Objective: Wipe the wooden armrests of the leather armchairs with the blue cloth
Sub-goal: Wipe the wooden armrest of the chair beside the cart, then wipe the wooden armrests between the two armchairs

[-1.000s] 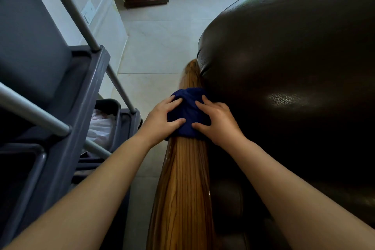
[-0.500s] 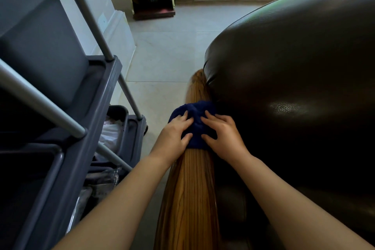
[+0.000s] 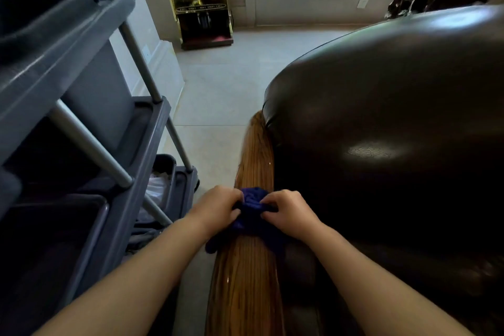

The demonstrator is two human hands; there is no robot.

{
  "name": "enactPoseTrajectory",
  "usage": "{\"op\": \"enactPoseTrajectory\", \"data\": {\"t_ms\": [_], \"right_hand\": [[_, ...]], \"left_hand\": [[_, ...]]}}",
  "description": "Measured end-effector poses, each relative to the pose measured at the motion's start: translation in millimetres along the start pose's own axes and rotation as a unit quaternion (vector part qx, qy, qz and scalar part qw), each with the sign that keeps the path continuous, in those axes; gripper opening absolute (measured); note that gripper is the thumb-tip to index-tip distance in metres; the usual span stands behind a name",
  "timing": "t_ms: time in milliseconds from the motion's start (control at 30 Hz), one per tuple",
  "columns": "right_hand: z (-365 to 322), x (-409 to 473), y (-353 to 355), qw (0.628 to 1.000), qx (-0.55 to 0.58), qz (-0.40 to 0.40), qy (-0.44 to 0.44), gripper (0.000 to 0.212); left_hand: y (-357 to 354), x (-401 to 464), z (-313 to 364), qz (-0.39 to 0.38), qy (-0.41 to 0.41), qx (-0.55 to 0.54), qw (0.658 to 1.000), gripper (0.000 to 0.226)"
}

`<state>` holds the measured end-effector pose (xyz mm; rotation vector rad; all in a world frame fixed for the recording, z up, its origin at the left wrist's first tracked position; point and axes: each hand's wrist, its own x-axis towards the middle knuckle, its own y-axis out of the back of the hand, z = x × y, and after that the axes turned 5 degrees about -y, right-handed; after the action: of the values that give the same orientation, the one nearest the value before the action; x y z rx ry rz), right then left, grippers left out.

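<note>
A glossy wooden armrest (image 3: 253, 155) runs away from me along the left side of a dark brown leather armchair (image 3: 387, 128). The blue cloth (image 3: 252, 219) lies bunched across the armrest about midway along it. My left hand (image 3: 218, 206) grips the cloth's left side with curled fingers. My right hand (image 3: 289, 211) grips its right side the same way, against the leather. A flap of the cloth hangs off the armrest's left edge under my left wrist.
A grey cleaning cart (image 3: 81, 106) with metal posts and shelves stands close on the left. Its lower tray (image 3: 169, 185) holds white bags. Pale tiled floor (image 3: 226, 90) lies between cart and chair. A gold-coloured machine (image 3: 203, 3) stands by the far wall under a window.
Both hands have pulled the cloth back along the armrest toward me, baring more wood beyond it. Their fingers have gone from flat on the cloth to curled, bunching it.
</note>
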<state>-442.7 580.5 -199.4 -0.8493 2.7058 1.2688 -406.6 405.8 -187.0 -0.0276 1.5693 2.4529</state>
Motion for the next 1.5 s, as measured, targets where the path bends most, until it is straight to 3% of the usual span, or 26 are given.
{"op": "enactPoseTrajectory", "data": {"t_ms": [167,400,633,767,1033,1133,1333,1500], "right_hand": [[-28,-40,60,0.994,0.102,-0.027,-0.019,0.025],[-76,-140,171,0.986,0.154,-0.052,0.024,0.026],[-90,-290,251,0.987,0.157,0.032,0.012,0.03],[-72,-371,274,0.983,0.159,0.094,-0.02,0.033],[7,-526,321,0.965,0.202,0.164,-0.037,0.031],[66,-582,343,0.959,0.209,0.183,-0.052,0.029],[200,-672,401,0.962,0.19,0.159,-0.115,0.026],[281,-701,445,0.962,0.197,0.135,-0.129,0.025]], "left_hand": [[57,-25,46,0.025,0.054,-0.121,0.991,0.018],[140,-92,150,0.059,0.036,-0.276,0.959,0.025],[174,-161,284,0.055,-0.025,-0.327,0.943,0.023],[166,-188,354,0.001,-0.055,-0.318,0.947,0.021],[118,-205,509,-0.05,-0.096,-0.264,0.958,0.022],[73,-198,579,-0.062,-0.112,-0.249,0.96,0.024],[-31,-180,716,-0.084,-0.101,-0.261,0.956,0.021],[-82,-158,792,-0.092,-0.093,-0.276,0.952,0.022]]}}
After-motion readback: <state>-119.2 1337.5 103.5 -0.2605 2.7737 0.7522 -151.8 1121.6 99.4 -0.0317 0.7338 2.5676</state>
